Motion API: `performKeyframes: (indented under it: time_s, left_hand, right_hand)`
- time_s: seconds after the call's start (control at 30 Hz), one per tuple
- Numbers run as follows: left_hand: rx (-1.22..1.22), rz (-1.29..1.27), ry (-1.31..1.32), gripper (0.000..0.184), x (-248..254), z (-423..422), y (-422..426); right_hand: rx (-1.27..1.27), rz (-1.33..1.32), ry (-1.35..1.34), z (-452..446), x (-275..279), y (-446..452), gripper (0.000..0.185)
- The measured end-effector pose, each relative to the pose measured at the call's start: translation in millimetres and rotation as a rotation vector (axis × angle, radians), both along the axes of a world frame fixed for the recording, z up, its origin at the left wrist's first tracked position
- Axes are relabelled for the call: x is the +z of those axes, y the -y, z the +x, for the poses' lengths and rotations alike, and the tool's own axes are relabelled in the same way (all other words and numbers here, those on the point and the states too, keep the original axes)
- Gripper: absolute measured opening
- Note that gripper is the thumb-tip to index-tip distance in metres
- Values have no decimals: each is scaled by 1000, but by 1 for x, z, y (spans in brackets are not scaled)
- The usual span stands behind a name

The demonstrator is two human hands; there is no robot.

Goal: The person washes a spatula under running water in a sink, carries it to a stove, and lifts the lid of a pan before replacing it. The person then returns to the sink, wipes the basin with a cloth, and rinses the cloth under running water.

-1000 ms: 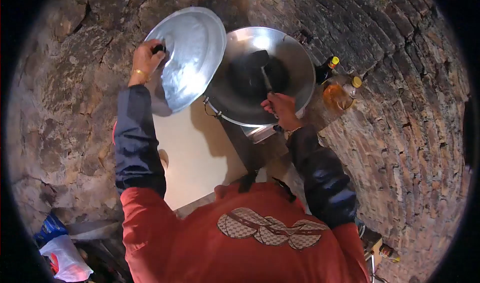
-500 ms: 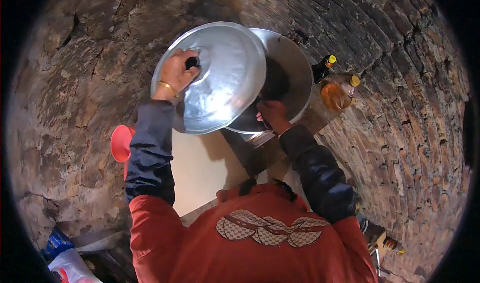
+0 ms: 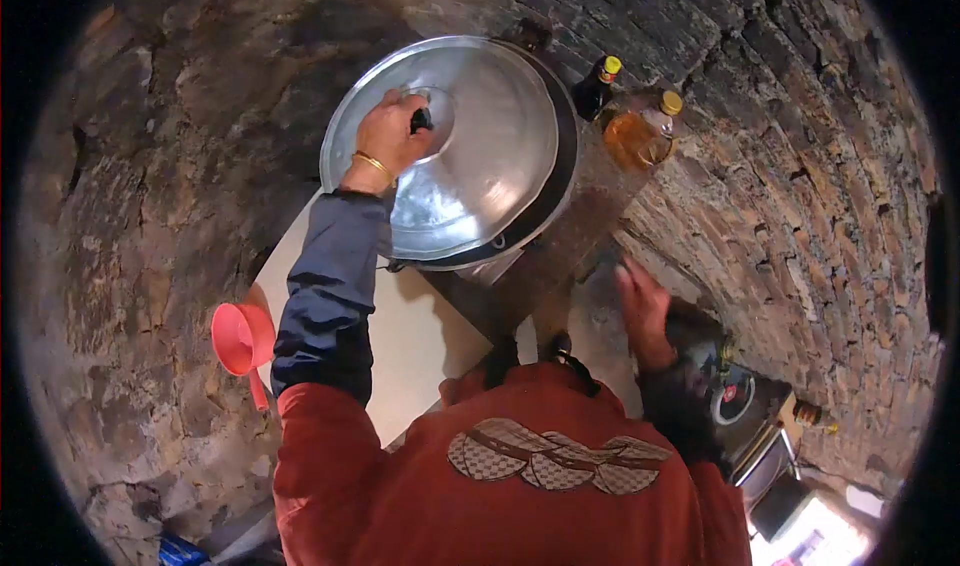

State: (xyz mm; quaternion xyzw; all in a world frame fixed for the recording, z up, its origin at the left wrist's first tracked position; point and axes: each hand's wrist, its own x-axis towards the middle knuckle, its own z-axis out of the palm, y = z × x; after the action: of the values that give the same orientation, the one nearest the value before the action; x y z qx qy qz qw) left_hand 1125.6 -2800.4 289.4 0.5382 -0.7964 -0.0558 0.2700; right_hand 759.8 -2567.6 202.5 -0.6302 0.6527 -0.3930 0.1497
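Note:
My left hand (image 3: 388, 138), with a gold bangle at the wrist, is closed round the dark knob of a large round metal lid (image 3: 495, 116). The lid lies over most of a wide pot (image 3: 568, 171), leaving a dark crescent along the pot's right side. What is inside the pot is hidden. Away from the pot, to its lower right, my right hand (image 3: 645, 311) is held with its fingers stretched out and nothing in them. It is slightly blurred.
Right of the pot stand a dark bottle with a yellow cap (image 3: 597, 86) and a bottle of amber liquid (image 3: 640, 136). A red dipper (image 3: 240, 341) sits left of the pale countertop (image 3: 425, 341). Rough brick walls (image 3: 790, 266) curve round the space.
The lid has moved right and now covers most of the pot. My right hand has come out of the pot and swung down to the right.

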Motion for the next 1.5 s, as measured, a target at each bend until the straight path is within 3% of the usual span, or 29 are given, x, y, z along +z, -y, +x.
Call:
performKeyframes:
  time_s: [0.07, 0.13, 0.2, 0.27, 0.4, 0.57, 0.73, 0.8, 0.83, 0.93, 0.97, 1.03, 1.07, 1.1, 1.17, 1.2, 1.23, 1.27, 1.33, 1.43, 1.5]
  left_hand:
    - [-15, 28, 45, 33, -13, -12, 4]
    - [-36, 14, 90, 32, -26, -20, 9]
    - [-53, 49, 142, 34, -32, -24, 12]
    - [-37, 99, 245, 34, -30, -29, 10]
    - [-50, 77, 268, 35, -47, -29, 12]
    - [-65, 65, 272, 33, -75, -24, 20]
    - [-136, 252, 93, 35, -64, -28, 11]
    - [-152, 150, 155, 39, -64, -29, 5]
    - [-275, 105, 84, 38, -99, -7, 37]
    - [166, 42, 432, 46, -83, -44, 22]
    - [31, -115, 354, 52, -102, -38, 38]
    - [139, -180, 305, 47, -82, -95, -27]
    - [17, -320, 205, 42, -81, -119, -59]
    - [-110, -458, 128, 37, -79, -142, -92]
    - [-295, -546, 15, 31, -72, -223, -175]
    - [-409, -310, -39, 29, -78, -259, -215]
    - [-638, -197, -101, 27, -126, -283, -222]
    - [-690, -168, -100, 26, -124, -326, -286]
    - [-862, 236, -157, 28, -133, -381, -390]
    - [-1250, 350, -100, 27, -135, -437, -486]
    - [-1421, 348, -97, 26, -123, -467, -525]
  right_hand:
    - [-202, 296, 37, -40, -24, -64, 28]
    - [-389, 371, 388, -66, -56, -132, 26]
    - [-479, 462, 510, -96, -114, -218, 27]
    - [-729, 360, 602, -71, -102, -258, 29]
    - [-824, 413, 760, -68, -124, -315, 28]
    - [-868, 268, 831, -69, -128, -354, 28]
    - [-946, 208, 923, -78, -129, -407, 28]
    - [-992, 231, 917, -80, -135, -442, 29]
    - [-1073, 252, 899, -78, -138, -458, 30]
    - [-1237, 216, 989, -70, -146, -521, 29]
    - [-1288, 243, 1015, -65, -148, -537, 28]
    - [-1389, 290, 1062, -51, -164, -580, 23]
    - [-1432, 252, 1078, -41, -200, -618, 23]
    - [-1332, 284, 788, -27, -243, -663, 23]
    - [-1255, 311, 527, -9, -248, -701, 23]
    - [-1454, 313, 800, 3, -228, -706, 22]
    - [-1639, 303, 1085, 15, -217, -711, 22]
    - [-1671, 284, 1100, 26, -219, -718, 22]
    - [-1758, 259, 1178, 58, -230, -729, 23]
    - [-1940, -15, 1361, 96, -224, -713, 25]
    - [-1992, -49, 1407, 115, -228, -706, 25]
